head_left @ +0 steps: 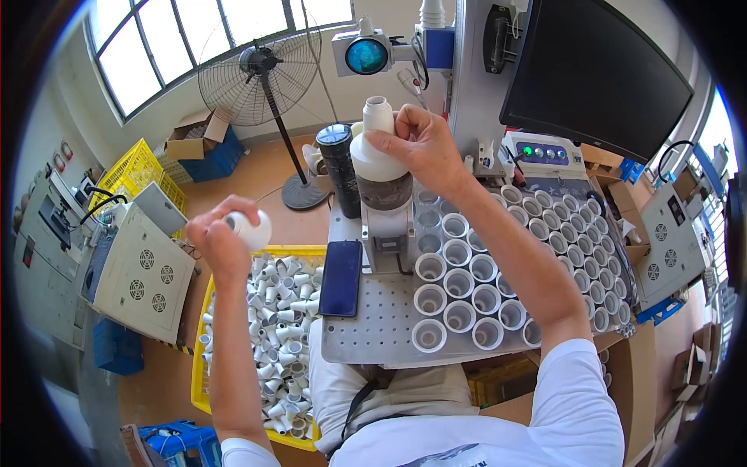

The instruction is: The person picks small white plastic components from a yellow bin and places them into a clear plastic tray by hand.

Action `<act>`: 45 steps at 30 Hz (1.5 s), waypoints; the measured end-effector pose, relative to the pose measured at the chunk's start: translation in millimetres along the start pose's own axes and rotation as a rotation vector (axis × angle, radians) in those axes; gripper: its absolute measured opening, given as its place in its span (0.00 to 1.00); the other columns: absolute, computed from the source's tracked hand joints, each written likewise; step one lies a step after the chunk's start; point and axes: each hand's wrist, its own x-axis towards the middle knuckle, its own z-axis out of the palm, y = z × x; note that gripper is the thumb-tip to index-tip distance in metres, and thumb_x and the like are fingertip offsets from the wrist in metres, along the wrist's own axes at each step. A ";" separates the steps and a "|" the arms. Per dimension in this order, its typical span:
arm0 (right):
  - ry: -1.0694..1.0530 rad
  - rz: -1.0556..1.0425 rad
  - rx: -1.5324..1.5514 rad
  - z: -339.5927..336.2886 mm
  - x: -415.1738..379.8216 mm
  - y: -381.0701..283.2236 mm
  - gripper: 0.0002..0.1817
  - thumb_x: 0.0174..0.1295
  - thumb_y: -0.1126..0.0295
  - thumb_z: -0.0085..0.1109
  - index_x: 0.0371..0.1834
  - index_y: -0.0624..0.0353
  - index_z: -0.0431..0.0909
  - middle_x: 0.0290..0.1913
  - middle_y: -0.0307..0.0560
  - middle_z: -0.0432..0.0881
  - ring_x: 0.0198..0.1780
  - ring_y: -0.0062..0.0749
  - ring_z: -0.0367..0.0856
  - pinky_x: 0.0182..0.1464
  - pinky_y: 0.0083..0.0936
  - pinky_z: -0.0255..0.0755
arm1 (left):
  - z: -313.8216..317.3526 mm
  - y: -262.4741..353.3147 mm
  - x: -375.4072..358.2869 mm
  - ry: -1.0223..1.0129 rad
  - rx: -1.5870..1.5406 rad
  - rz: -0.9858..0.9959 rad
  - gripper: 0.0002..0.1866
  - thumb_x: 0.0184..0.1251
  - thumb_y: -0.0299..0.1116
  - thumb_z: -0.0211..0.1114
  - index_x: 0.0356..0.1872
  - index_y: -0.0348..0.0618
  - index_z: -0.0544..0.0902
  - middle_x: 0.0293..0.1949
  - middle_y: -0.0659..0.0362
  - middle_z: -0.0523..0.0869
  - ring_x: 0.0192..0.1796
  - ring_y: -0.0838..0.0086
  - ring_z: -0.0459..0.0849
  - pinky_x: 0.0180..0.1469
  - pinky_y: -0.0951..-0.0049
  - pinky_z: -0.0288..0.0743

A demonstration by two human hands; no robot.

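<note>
On my feed the upright white piece (pixel 378 115) sits atop the white round holder (pixel 373 161), pinched between the right hand's (pixel 420 144) thumb and fingers. My left hand (pixel 226 236) grasps a second white piece (pixel 254 231), off to the side, near the yellow crate (pixel 198 389) heaped with small parts (pixel 284 311). Beside the holder lies a phone (pixel 341 279); rows of open-topped cups (pixel 459 316) cover the metal table's (pixel 373 338) right side.

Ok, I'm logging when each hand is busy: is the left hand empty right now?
No, the left hand has its fingers around a white piece.
</note>
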 end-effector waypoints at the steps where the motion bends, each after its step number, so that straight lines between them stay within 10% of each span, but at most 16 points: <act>1: -0.018 -0.025 -0.011 -1.3 0.0 -1.9 0.19 0.59 0.60 0.76 0.26 0.58 0.74 0.25 0.36 0.74 0.30 0.19 0.69 0.34 0.23 0.69 | -14.6 -32.3 -12.2 0.022 0.015 -0.051 0.16 0.49 0.32 0.44 0.13 0.38 0.78 0.19 0.60 0.77 0.26 0.74 0.76 0.37 0.74 0.73; 6: 0.115 -0.208 -0.161 -34.1 -26.9 12.2 0.19 0.61 0.58 0.73 0.29 0.60 0.75 0.34 0.40 0.83 0.34 0.20 0.73 0.39 0.25 0.70 | -120.2 -178.3 -78.3 0.012 0.190 -0.295 0.14 0.50 0.29 0.46 0.18 0.31 0.79 0.22 0.55 0.81 0.31 0.68 0.79 0.43 0.69 0.74; 10: -0.333 0.161 -0.776 -71.6 -60.3 41.1 0.21 0.58 0.57 0.70 0.44 0.64 0.81 0.45 0.57 0.86 0.51 0.47 0.83 0.55 0.38 0.74 | -152.4 -222.7 -123.9 0.106 0.475 -0.332 0.13 0.49 0.21 0.46 0.30 0.32 0.79 0.30 0.53 0.81 0.37 0.64 0.80 0.49 0.65 0.74; 15: -0.718 0.299 -1.154 -59.7 -83.7 66.0 0.26 0.59 0.51 0.70 0.52 0.60 0.81 0.46 0.57 0.87 0.56 0.54 0.82 0.59 0.49 0.71 | -72.3 -148.6 -156.3 -0.128 0.162 -0.199 0.15 0.36 0.17 0.42 0.28 0.33 0.75 0.31 0.51 0.80 0.41 0.58 0.79 0.58 0.66 0.71; 19: -0.863 0.295 -1.239 -61.6 -79.4 66.7 0.25 0.60 0.51 0.69 0.51 0.59 0.82 0.47 0.55 0.87 0.56 0.53 0.82 0.60 0.52 0.70 | 5.6 -72.5 -184.7 -0.327 -0.137 -0.084 0.14 0.36 0.18 0.44 0.27 0.33 0.75 0.28 0.51 0.78 0.35 0.59 0.80 0.47 0.68 0.75; 29: -0.364 0.396 -0.657 -90.8 -31.4 103.7 0.25 0.64 0.56 0.64 0.54 0.67 0.80 0.44 0.57 0.87 0.46 0.44 0.86 0.53 0.36 0.77 | 95.7 -38.3 -244.2 -0.805 -0.218 -0.280 0.09 0.45 0.17 0.51 0.26 0.34 0.79 0.29 0.46 0.82 0.32 0.52 0.82 0.39 0.64 0.76; 45: -0.119 0.278 -0.453 -90.0 -70.1 171.5 0.24 0.55 0.61 0.70 0.49 0.67 0.79 0.28 0.46 0.76 0.31 0.30 0.74 0.38 0.29 0.72 | 92.7 -33.8 -247.7 -0.707 -0.260 -0.300 0.12 0.41 0.19 0.46 0.26 0.30 0.78 0.26 0.49 0.82 0.30 0.61 0.80 0.38 0.69 0.74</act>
